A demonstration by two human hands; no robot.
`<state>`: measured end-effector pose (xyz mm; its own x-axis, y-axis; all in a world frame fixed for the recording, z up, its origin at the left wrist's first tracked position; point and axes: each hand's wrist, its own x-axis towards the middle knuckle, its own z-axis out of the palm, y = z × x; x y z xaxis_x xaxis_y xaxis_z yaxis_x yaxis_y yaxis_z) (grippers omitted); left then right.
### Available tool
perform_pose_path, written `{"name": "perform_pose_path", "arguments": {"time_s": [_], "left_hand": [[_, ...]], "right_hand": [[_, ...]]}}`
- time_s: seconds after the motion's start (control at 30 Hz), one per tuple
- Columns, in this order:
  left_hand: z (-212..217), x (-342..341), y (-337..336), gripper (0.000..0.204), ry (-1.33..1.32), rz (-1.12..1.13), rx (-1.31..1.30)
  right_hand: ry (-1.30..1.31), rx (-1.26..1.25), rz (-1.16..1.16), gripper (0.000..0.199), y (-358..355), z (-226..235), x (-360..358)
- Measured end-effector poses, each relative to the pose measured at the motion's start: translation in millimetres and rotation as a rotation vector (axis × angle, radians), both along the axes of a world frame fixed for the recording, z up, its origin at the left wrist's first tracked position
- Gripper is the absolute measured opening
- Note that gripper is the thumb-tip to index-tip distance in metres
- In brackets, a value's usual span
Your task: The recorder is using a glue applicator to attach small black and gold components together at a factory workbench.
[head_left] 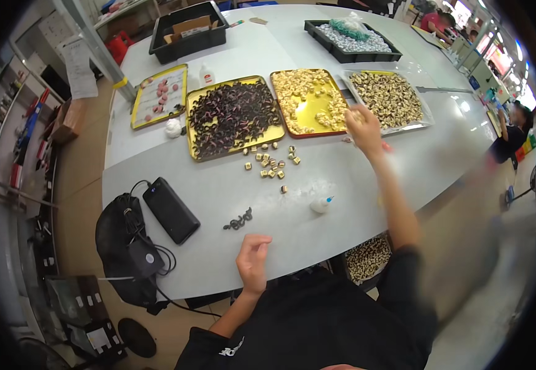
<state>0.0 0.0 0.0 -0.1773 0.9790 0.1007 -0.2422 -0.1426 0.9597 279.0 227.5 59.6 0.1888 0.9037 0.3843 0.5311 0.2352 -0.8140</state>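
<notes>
Right hand (363,126) reaches over yellow tray (317,117), grip blurred, can't tell. Left hand (253,258) loosely curled, empty. Risk: forearm sweep tips glue bottle (321,204) on counter (218,203).

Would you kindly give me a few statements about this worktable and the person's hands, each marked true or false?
1. The right hand reaches out to the trays of pale pieces. True.
2. The left hand grips the glue bottle. False: it rests near the table edge, apart from the bottle.
3. The tray of dark pieces lies left of the pale ones. True.
4. The black power bank sits inside a tray. False: it lies on the bare table.
</notes>
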Motion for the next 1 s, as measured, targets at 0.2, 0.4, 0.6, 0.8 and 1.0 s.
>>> {"name": "perform_pose_path", "arguments": {"time_s": [0.2,0.4,0.6,0.8,1.0], "left_hand": [[4,1,-1,0.010,-0.018,-0.018,0.010],[7,4,-3,0.010,0.037,-0.007,0.020],[7,-5,-4,0.011,0.146,0.058,0.033],[21,-29,12,0.015,0.721,0.290,0.119],[17,-49,21,0.018,1.138,0.397,0.156]], "right_hand": [[-0.062,-0.183,-0.011,0.013,-103,-33,-2],[-0.569,0.139,0.043,0.014,-116,-50,-16],[-0.673,0.152,0.140,0.016,-120,-51,-12],[-0.700,0.267,0.128,0.020,-121,-46,-11],[-0.606,0.223,0.158,0.019,-121,-49,-6]]}}
